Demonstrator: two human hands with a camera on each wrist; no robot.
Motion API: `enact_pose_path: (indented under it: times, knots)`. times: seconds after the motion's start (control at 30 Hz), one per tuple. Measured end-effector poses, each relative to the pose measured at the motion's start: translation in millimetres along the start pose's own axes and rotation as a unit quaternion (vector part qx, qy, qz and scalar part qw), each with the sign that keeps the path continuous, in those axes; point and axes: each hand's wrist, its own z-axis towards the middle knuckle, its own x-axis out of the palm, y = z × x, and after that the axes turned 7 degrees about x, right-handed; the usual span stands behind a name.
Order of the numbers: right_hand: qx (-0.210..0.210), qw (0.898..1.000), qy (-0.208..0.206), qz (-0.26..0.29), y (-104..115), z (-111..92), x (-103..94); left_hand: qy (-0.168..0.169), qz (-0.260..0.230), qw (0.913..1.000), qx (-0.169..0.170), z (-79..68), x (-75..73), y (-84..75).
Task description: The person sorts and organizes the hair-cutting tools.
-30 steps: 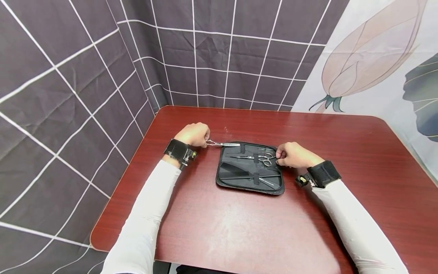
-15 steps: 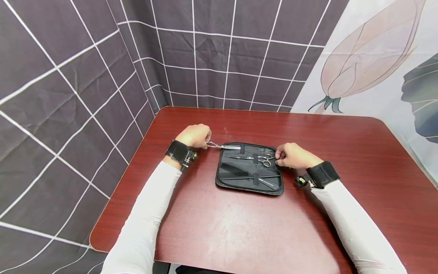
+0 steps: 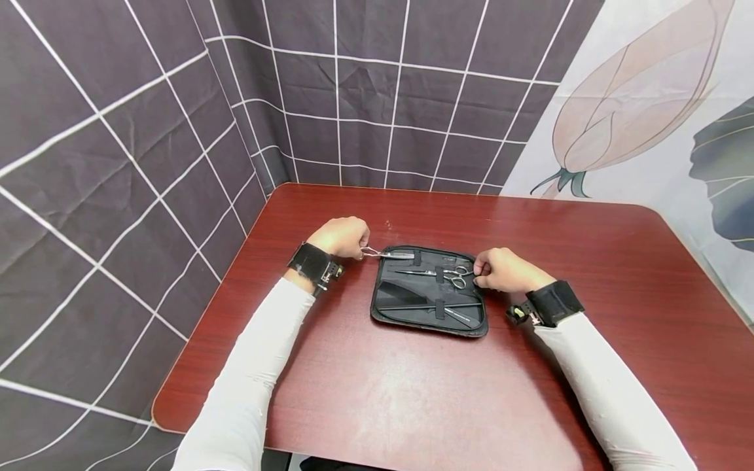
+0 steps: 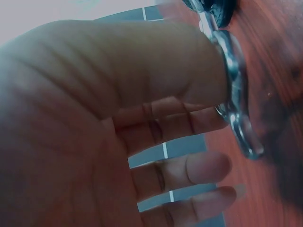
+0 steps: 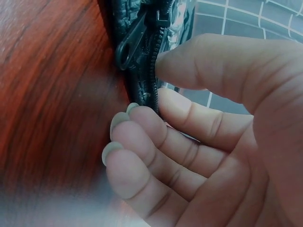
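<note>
Over the far left corner of the black case [image 3: 424, 326], my left hand [image 3: 340, 237] pinches the toothed scissors [image 3: 397, 255] by the handle, thumb against fingers. The blade reaches across the case's edge to a strap; whether its tip is under it I cannot tell. On the case's right edge, my right hand [image 3: 508, 269] pinches the zipped rim, just beside a dangling zipper pull [image 5: 130, 47]. Between my hands, strapped in the case, lie a second pair of scissors [image 3: 432, 273] and, nearer me, a dark comb [image 3: 402, 293]. Under everything is the reddish table [image 3: 377, 405].
</note>
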Motion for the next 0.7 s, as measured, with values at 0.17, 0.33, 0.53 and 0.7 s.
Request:
enact_pose_path:
  times: [0.17, 0.33, 0.53, 0.7]
  knots:
    - [-0.002, 1.000, -0.002, -0.005, -1.7, 0.5, 0.9, 0.001, -0.003, 1.0000, 0.008, 2.5, 3.0, -1.5]
    - [0.000, 1.000, -0.002, -0.003, -1.1, 0.2, 0.8, -0.004, 0.004, 0.9999, 0.015, 5.6, 6.1, -4.1]
    - [-0.006, 1.000, -0.006, -0.004, -2.7, 0.7, 0.7, -0.007, 0.009, 0.9998, 0.017, 9.4, 9.1, -5.4]
    - [-0.005, 1.000, -0.005, -0.006, -4.8, 0.6, 0.9, -0.015, 0.013, 0.9995, 0.024, 9.1, 9.7, -9.0]
